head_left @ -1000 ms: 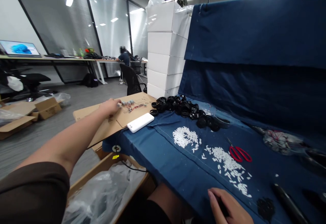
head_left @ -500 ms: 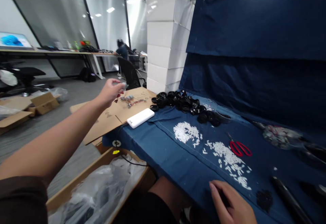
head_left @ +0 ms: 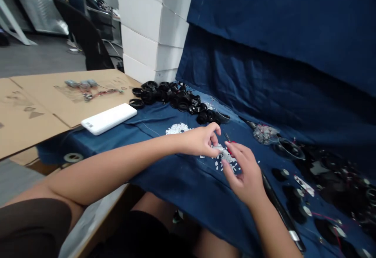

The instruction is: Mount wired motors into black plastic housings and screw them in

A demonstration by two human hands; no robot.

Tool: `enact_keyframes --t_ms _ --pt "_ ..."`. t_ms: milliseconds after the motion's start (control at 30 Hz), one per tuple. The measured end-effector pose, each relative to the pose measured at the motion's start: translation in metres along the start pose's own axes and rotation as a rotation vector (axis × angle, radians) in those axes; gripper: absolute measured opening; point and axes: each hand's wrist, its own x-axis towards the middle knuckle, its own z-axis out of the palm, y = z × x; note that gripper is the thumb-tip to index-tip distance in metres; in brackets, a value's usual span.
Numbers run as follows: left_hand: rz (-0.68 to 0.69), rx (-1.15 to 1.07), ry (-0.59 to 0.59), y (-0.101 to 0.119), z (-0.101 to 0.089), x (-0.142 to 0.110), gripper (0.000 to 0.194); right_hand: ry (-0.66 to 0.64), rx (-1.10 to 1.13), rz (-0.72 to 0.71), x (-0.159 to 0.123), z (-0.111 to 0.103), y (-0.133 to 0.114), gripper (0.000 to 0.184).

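The fingers (head_left: 214, 153) of the left hand (head_left: 195, 140) pinch a small grey-silver part (head_left: 218, 147), blurred too much to identify further, above a scatter of tiny white pieces (head_left: 219, 166) on the blue cloth-covered bench (head_left: 141, 128). Good handling here probably means a light, steady pinch that leaves the part's far end exposed, with the wrists raised so nothing brushes the loose pieces below, and care near the scissors (head_left: 227, 138), whose red handles sit partly hidden behind the right hand (head_left: 246, 175). The left thumb and a curled finger close on the part, while the index finger arches above it. The right thumb and index finger stand apart, facing the part's free end; whether they touch it cannot be told. To the left lie a white power bank (head_left: 109, 118) and, on cardboard (head_left: 38, 115), more grey parts with thin wires (head_left: 88, 87).
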Motion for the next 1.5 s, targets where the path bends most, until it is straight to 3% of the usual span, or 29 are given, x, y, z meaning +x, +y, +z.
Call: enact_keyframes --t_ms 100,233,467,567,667,733,800,1000,1133,1333,1500 --pt "-0.024 -0.024 -0.038 -0.015 -0.001 0.005 0.055 -0.030 0.009 -0.076 0.005 0.017 0.013 0.048" --pt "-0.089 -0.088 -0.164 -0.029 -0.008 0.001 0.056 -0.039 0.039 -0.059 0.000 0.036 0.012 0.043" --pt "-0.166 -0.218 -0.257 -0.030 -0.015 -0.001 0.061 -0.101 0.124 0.014 -0.007 0.033 0.004 0.049" --pt "-0.123 -0.283 -0.192 -0.024 -0.022 0.001 0.051 -0.053 0.310 0.297 -0.015 0.030 0.004 0.042" --pt "-0.019 -0.405 -0.017 -0.022 -0.028 0.003 0.047 0.023 0.624 0.661 -0.021 0.031 0.007 0.033" --pt "0.016 -0.439 0.090 -0.024 -0.026 0.005 0.048 0.068 0.744 0.763 -0.022 0.033 0.009 0.035" --pt "0.007 -0.399 0.121 -0.029 -0.020 0.006 0.049 0.116 0.855 0.836 -0.019 0.035 0.011 0.034" --pt "-0.017 -0.306 -0.074 -0.043 0.012 0.002 0.054 0.131 1.053 0.912 -0.014 0.035 0.006 0.034" --pt "-0.011 -0.280 -0.109 -0.044 0.019 0.002 0.046 0.068 1.074 0.911 -0.016 0.036 0.007 0.034" --pt "-0.017 -0.080 0.065 -0.043 -0.005 0.008 0.038 0.082 1.116 0.929 -0.017 0.033 0.005 0.033" --pt "0.000 0.183 0.229 -0.047 -0.027 0.013 0.030 0.067 1.240 0.976 -0.014 0.028 0.001 0.044"
